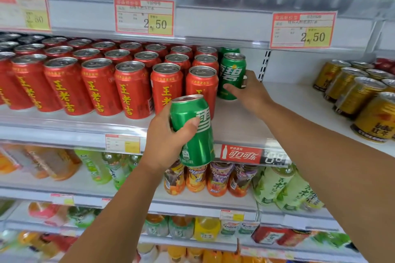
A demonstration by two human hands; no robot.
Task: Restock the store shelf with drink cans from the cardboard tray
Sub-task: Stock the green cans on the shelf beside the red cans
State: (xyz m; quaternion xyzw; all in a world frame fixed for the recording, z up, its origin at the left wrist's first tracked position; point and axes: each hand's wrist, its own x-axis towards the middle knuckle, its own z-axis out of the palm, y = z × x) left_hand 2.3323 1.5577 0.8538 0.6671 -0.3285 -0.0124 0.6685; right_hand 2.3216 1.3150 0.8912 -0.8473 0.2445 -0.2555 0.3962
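While the left hand (168, 141) grips a green Sprite can (193, 132) in the air just in front of the shelf's near edge, thumb pressed across the can's front and fingers curled round its left side, the can tilts slightly with its top leaning left. The right hand (250, 89) reaches farther in and clasps a second Sprite can (232, 74), which stands upright on the white shelf (239, 121). Its thumb lies across the lower front of that can, and the other fingers wrap round the right side, mostly hidden behind it. This standing can sits just beside the rightmost column of red Wanglaoji cans (132, 87), which fill the shelf to the left in rows. A third green can (228, 50) stands directly behind it. Gold Red Bull cans (363, 96) stand well apart to the right. Price tags (144, 16) reading 2.50 hang above, and a red Coca-Cola strip (241, 153) sits on the near edge, just right of the held can's base
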